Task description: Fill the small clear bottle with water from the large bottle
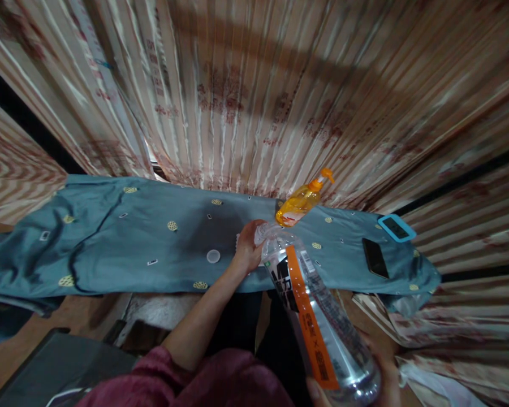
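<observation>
A large clear plastic bottle (pixel 322 322) with an orange, black and silver label lies tilted, its base toward me and its neck pointing away to the left. Around the base, my right hand (pixel 384 362) is closed, partly hidden behind the bottle. My left hand (pixel 248 249) is closed right at the bottle's neck. Clear plastic shows beside its fingers; whether it grips the neck or a separate clear piece I cannot tell. To its left, a round translucent lid (pixel 213 256) lies flat on the cloth. Just beyond the neck stands an orange pump bottle (pixel 299 204).
A grey-blue cloth with yellow prints (pixel 119 243) covers the narrow table. At its right end are a black phone (pixel 375 258) and a blue-framed digital device (pixel 397 228). Patterned curtains (pixel 246 96) hang close behind. A dark seat-like surface (pixel 59 367) is at lower left.
</observation>
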A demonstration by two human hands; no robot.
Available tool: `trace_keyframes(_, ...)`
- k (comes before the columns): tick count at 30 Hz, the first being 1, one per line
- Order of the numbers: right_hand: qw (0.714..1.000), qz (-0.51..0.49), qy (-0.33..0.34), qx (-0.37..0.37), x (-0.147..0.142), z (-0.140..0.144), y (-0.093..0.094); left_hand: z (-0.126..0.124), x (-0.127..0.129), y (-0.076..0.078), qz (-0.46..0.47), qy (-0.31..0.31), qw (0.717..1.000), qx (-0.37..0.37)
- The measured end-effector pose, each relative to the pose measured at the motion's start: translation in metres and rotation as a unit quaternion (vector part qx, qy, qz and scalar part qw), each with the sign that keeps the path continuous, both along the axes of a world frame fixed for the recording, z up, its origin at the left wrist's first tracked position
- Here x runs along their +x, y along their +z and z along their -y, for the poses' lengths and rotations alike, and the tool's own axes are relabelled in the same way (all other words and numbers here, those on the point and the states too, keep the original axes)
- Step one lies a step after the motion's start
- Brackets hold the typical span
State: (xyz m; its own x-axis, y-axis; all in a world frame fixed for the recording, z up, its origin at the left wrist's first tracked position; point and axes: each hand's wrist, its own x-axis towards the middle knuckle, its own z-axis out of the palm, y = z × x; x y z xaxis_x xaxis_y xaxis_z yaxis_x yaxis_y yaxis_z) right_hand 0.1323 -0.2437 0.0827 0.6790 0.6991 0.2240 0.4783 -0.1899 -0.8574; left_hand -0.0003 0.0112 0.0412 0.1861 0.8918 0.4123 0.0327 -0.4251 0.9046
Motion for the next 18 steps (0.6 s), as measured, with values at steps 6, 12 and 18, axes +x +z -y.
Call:
trace_keyframes(6,1.0,-0.01,-0.013,-0.011,0.03,-0.012,-0.016,0.0,0.001,-0.001,0.013,0.001,1.0,-0.008)
trace_keyframes(12,1.0,-0.002,-0.001,-0.006,0.005,-0.001,-0.004,0.001,0.0,0.003,0.001,0.002,1.0,-0.009)
trace_keyframes(18,1.0,0.023,0.001,0.022,-0.027,0.003,0.022,0.002,0.0,0.006,-0.007,0.003,1.0,-0.014)
